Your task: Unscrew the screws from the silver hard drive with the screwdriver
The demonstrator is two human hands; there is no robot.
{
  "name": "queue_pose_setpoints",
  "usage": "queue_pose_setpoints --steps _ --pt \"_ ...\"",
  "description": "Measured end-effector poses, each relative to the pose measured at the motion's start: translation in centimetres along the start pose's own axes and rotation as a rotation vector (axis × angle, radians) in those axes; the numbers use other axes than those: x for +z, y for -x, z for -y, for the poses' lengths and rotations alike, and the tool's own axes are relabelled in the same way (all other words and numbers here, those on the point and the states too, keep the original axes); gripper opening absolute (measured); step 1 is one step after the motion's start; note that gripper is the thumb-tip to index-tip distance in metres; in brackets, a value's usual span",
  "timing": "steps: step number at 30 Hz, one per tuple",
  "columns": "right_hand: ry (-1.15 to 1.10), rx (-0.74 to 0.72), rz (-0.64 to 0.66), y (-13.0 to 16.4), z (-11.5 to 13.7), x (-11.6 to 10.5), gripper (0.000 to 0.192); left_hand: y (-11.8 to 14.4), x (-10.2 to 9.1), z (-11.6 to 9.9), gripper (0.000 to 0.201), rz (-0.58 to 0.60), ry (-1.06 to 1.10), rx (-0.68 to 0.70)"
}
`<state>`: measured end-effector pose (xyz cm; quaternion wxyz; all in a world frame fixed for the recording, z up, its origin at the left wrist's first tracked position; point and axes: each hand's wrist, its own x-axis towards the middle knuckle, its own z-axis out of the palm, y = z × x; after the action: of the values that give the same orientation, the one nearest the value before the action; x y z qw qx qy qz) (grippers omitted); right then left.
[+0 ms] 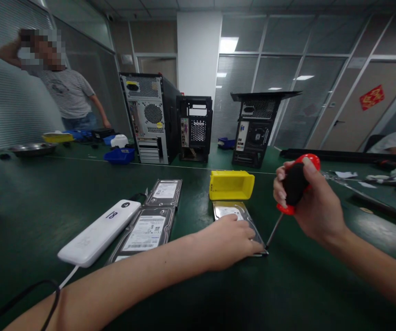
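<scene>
A silver hard drive (pixel 230 209) with a white label lies on the green table in front of me. My left hand (pixel 232 241) rests across its near part and holds it down, hiding much of the label. In my right hand (pixel 317 202) is a screwdriver (pixel 296 184) with a thick red and black handle, gripped from above. Its thin shaft slants down to the left, and the tip meets the drive's near right corner. Whether a screw sits under the tip, I cannot make out. Just behind the drive, a yellow plastic bin (pixel 232 185) lies with its opening facing me.
Two more hard drives (pixel 146 232) lie to the left, beside a white power bank (pixel 99 234) with a cable. Several computer cases (pixel 149 119) stand at the back, near a blue bin (pixel 119 155). A person (pixel 69 92) stands back left. Tools and scraps (pixel 366 179) lie right.
</scene>
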<state>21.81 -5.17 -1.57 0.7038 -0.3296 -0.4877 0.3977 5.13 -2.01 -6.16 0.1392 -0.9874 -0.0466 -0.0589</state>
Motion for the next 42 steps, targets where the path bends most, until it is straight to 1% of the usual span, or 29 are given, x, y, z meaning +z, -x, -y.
queue_pose_setpoints --steps 3,5,7,9,12,15,17,19,22,23,24,26,31,33,37,40,42 --pt "0.012 0.010 0.028 0.0 0.0 -0.1 0.025 0.0 0.0 0.1 0.040 -0.064 -0.033 -0.041" --pt "0.017 -0.002 0.065 0.1 0.1 -0.2 0.023 -0.1 0.1 0.1 0.045 -0.074 -0.053 -0.062" --pt "0.009 -0.018 0.111 0.2 0.1 -0.2 0.021 -0.1 0.4 0.0 0.044 -0.077 -0.061 -0.069" --pt "0.002 -0.027 0.145 0.2 0.1 -0.2 0.024 -0.2 0.8 0.0 0.042 -0.086 -0.057 -0.064" --pt "0.027 -0.035 0.124 0.0 0.2 -0.2 0.029 -0.2 1.3 -0.1 0.041 -0.100 -0.035 -0.067" --pt "0.092 -0.081 0.074 -0.3 0.3 -0.3 0.029 -0.2 1.4 -0.1 0.040 -0.099 -0.021 -0.073" --pt "0.125 -0.113 0.092 -0.5 0.4 -0.4 0.030 -0.2 1.3 0.0 0.041 -0.097 -0.021 -0.062" --pt "0.128 -0.106 0.125 -0.6 0.6 -0.4 0.032 -0.2 1.2 0.2 0.042 -0.099 -0.021 -0.032" --pt "0.078 -0.021 0.126 -0.6 0.9 -0.3 0.020 -0.1 1.1 0.5 0.042 -0.104 -0.029 0.030" --pt "0.062 0.000 0.117 -0.5 1.0 -0.3 0.019 -0.1 1.0 0.6 0.042 -0.104 -0.036 0.045" --pt "0.051 0.014 0.111 -0.5 1.1 -0.4 0.022 -0.1 1.0 0.7 0.042 -0.104 -0.043 0.058" --pt "0.044 0.019 0.107 -0.4 1.3 -0.5 0.027 -0.1 0.8 0.9 0.042 -0.104 -0.056 0.078" --pt "0.070 -0.015 0.060 -0.4 1.6 -0.7 0.011 0.0 0.5 1.2 0.045 -0.089 -0.054 0.109" --pt "0.081 -0.025 0.077 -0.5 1.7 -0.5 0.008 0.1 0.5 1.3 0.046 -0.087 -0.053 0.107" --pt "0.053 -0.041 0.129 -0.6 1.8 -0.1 0.014 0.0 0.4 1.2 0.047 -0.079 -0.045 0.102" --pt "0.078 -0.020 0.161 -0.2 1.9 0.2 0.012 0.1 0.5 1.2 0.047 -0.073 -0.041 0.081" --pt "0.106 -0.009 0.194 0.3 2.0 0.4 0.015 0.1 0.6 1.2 0.047 -0.074 -0.040 0.068"
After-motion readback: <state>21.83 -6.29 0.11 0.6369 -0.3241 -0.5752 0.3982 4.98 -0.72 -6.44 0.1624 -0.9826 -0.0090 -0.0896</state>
